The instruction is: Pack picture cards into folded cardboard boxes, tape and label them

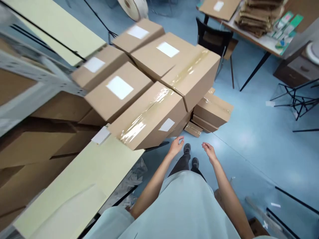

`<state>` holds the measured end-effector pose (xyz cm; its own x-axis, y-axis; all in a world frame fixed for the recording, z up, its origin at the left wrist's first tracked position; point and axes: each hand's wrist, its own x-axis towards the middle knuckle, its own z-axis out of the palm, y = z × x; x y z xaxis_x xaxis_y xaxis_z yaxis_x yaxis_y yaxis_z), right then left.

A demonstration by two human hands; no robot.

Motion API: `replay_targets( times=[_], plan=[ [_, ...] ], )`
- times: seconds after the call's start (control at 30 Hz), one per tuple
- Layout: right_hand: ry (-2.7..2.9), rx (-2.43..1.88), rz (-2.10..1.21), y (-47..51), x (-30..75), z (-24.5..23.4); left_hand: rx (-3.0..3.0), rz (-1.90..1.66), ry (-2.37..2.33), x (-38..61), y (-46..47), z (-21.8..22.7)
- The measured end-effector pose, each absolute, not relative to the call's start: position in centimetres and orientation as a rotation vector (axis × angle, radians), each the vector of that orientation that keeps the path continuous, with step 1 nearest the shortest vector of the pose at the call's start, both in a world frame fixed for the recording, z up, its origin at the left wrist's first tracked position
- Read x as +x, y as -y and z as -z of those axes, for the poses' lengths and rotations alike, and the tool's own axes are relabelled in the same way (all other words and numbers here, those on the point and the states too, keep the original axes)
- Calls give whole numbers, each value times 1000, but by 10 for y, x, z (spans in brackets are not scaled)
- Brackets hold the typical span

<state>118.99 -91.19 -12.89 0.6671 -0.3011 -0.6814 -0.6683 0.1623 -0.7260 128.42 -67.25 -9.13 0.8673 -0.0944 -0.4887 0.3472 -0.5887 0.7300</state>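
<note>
My left hand [176, 146] is in front of my body with its fingers loosely bent and nothing in it. Nearest to it is a long taped cardboard box [149, 114] with a white label [166, 124] on its side; a gap shows between hand and box. My right hand [209, 151] hangs free over the floor, fingers apart and holding nothing. Beyond the hands, low down, are a small taped carton [193, 129] and a larger carton [213, 108]. Another taped box [191, 73] adjoins the long one, farther away.
More labelled boxes [119, 86] stand grouped to the left on a pale tabletop [99, 179]. Metal shelving [45, 79] with cartons lines the left side. A black chair [214, 38] and a table [249, 36] with flattened cardboard stand at the far right. Blue floor [261, 132] spreads rightward.
</note>
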Motion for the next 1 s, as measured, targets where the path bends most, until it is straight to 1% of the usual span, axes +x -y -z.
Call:
replay_targets(
  times=[0.23,0.33,0.43,0.53,0.7,0.83,1.0],
  plan=[
    [-420,-1422,-433,880,1147,37,1880,192,-188,1171,621,-22],
    [-213,-1455,-469,851,1137,1,1842,55,-267,1119,586,-61],
    [-57,-1476,-493,814,1127,-36,1838,-90,-345,1072,546,-89],
    [61,-1497,-494,770,1115,-70,1819,-203,-426,1032,507,-106],
    [233,-1556,-482,679,1088,-109,1674,-340,-513,978,448,-115],
    [386,-1611,-536,581,1066,-122,1609,-442,-561,934,378,-117],
    [540,-1658,-613,454,1042,-127,1590,-519,-667,874,263,-119]
  ],
)
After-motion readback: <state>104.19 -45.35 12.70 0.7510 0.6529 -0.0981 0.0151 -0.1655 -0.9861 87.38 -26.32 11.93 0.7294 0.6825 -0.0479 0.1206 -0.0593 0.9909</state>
